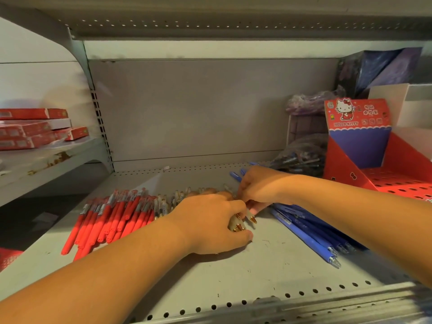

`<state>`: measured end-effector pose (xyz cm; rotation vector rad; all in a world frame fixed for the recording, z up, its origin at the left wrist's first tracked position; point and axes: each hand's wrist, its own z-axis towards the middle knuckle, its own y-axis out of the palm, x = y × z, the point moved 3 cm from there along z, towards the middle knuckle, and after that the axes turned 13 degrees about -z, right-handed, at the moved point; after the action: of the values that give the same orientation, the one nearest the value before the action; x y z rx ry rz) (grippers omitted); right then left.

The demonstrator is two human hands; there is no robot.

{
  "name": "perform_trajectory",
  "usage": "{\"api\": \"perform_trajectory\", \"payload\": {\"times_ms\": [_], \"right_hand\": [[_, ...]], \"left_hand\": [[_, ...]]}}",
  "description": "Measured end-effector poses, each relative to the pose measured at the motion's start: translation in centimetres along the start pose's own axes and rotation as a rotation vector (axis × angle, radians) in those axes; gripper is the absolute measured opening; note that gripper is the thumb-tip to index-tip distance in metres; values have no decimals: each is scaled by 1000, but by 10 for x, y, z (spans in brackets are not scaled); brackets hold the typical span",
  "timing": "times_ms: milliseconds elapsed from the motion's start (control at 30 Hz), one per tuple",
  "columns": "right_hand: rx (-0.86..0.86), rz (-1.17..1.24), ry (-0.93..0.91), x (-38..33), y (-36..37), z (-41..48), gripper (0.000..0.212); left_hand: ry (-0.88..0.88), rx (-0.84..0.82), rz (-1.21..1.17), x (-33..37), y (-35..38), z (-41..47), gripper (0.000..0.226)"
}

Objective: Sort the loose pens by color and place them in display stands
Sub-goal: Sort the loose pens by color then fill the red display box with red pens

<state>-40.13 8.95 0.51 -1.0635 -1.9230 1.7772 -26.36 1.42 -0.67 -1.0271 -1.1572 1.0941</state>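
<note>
Head view of a metal shop shelf (257,272) during colour sorting. Three groups of loose pens are seen lying on it: red pens (112,216) at the left, blue pens (308,232) at the right, and pale pens (168,202) with gold tips between them. The hands are brought close together over the middle group. The left hand (210,220) is curled round a small bundle of pale pens, whose gold tips project below its fingers. The fingers of the right hand (261,190) are bent down onto the same bundle, and one pen appears to be pinched there.

The pens are judged light, stiff and smooth-barrelled, so a loose bundle is likely to fan out or slip. Hold is best taken round the middle of the barrels, with the tips kept level and pointing one way. The gold points are judged the delicate part.

The shelf is flat painted steel, scuffed, and perforated along its front edge; pens can be expected to roll on it. A red display stand (357,146) with a perforated tray is set at the right, just beyond the blue pens. A clear bag of pens (301,155) is seen behind the right hand. Red boxes (30,129) are stacked on the neighbouring shelf at the left.
</note>
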Motion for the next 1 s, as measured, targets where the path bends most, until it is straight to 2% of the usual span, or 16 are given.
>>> {"api": "perform_trajectory", "payload": {"times_ms": [133,267,367,500,633,833,1000], "right_hand": [[-54,30,-54,2,3,-2,23],[-22,200,-59,8,2,2,22],[-89,175,-66,9,2,3,18],[-34,94,-19,5,0,13,12],[-15,45,-5,1,3,28,12],[-82,47,-29,0,4,34,19],[-23,-42,-34,-2,6,30,15]], "left_hand": [[-14,29,8,0,1,-1,42],[-26,-33,0,0,5,-1,43],[-62,-69,18,-1,8,0,45],[-52,-79,73,1,10,1,51],[-43,-58,99,-1,10,-1,56],[-58,-91,104,-5,9,-6,62],[-37,-105,10,-10,6,-11,52]]}}
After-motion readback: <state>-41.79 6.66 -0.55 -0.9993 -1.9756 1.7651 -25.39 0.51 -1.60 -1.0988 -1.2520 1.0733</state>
